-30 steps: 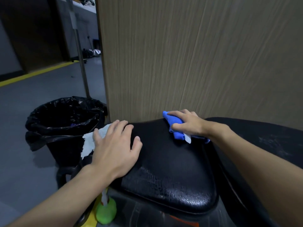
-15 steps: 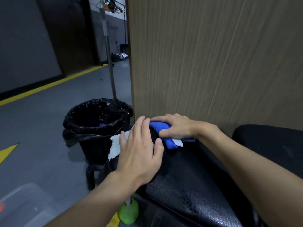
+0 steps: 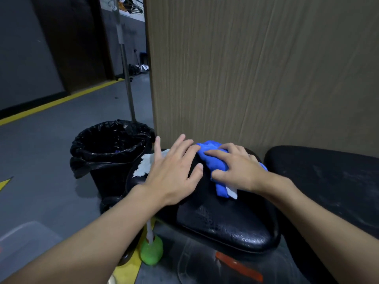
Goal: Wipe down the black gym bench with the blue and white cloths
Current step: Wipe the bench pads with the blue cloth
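A black padded gym bench seat [image 3: 223, 226] fills the lower middle, its cracked surface glossy. My left hand [image 3: 174, 175] lies flat with fingers spread on the seat's far left end, pressing the white cloth [image 3: 144, 166], which sticks out past the fingers on the left. My right hand [image 3: 238, 169] presses the bunched blue cloth [image 3: 213, 158] onto the seat's far end, just right of my left hand; a white tag hangs from the cloth. A second black pad [image 3: 328, 181] lies to the right.
A black bin [image 3: 106, 152] lined with a black bag stands on the grey floor left of the bench. A wood-grain panel [image 3: 256, 68] rises right behind the seat. A green bottle [image 3: 151, 251] sits below the seat's left edge. A metal pole [image 3: 126, 64] stands behind the bin.
My right hand has slid the blue cloth left along the far end of the seat until it sits beside my left hand. My view has shifted left.
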The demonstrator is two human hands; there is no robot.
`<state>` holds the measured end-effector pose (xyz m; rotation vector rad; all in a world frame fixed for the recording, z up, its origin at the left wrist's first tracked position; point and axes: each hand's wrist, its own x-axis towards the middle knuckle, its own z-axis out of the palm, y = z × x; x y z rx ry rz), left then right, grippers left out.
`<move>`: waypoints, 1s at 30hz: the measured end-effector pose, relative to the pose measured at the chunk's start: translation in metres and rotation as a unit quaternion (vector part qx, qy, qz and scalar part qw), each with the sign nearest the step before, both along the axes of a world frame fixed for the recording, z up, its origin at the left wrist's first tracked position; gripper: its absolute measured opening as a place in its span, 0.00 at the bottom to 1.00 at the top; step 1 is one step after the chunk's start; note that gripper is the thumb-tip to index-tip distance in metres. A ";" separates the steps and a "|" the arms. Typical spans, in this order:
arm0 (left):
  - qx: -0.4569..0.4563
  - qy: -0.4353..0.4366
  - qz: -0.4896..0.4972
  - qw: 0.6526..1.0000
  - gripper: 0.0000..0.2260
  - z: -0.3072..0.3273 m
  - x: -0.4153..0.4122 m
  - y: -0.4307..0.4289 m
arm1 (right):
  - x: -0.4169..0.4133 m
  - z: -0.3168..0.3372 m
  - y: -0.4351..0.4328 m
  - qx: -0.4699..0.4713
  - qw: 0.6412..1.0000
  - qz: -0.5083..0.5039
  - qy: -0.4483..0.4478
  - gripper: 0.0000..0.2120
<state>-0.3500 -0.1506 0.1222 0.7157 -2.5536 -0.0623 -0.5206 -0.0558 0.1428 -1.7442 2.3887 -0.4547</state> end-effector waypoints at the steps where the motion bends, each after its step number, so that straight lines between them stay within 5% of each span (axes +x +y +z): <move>1: -0.008 0.007 -0.001 1.000 0.29 0.003 -0.004 0.005 | 0.005 0.000 0.007 -0.017 1.000 -0.010 0.003 0.34; 11: 0.075 0.095 -0.024 0.992 0.31 0.019 -0.045 0.053 | 0.013 0.013 0.085 -0.172 0.981 -0.071 -0.048 0.25; 16: 0.118 0.110 -0.041 0.986 0.28 0.023 -0.066 0.078 | -0.002 0.033 0.139 -0.200 0.973 -0.111 0.035 0.25; 18: 0.127 0.079 -0.059 0.987 0.25 0.024 -0.076 0.090 | -0.005 0.036 0.158 -0.168 0.975 -0.137 0.050 0.24; 22: 0.167 0.074 -0.079 0.980 0.22 0.027 -0.092 0.117 | -0.015 0.028 0.181 0.056 0.985 -0.133 0.097 0.26; 25: 0.178 0.058 -0.085 0.979 0.18 0.018 -0.098 0.126 | -0.015 0.016 0.185 -0.005 0.985 -0.092 0.145 0.27; 30: 0.141 0.007 -0.050 0.989 0.17 0.002 -0.104 0.112 | -0.021 -0.007 0.171 -0.003 0.994 -0.073 0.076 0.33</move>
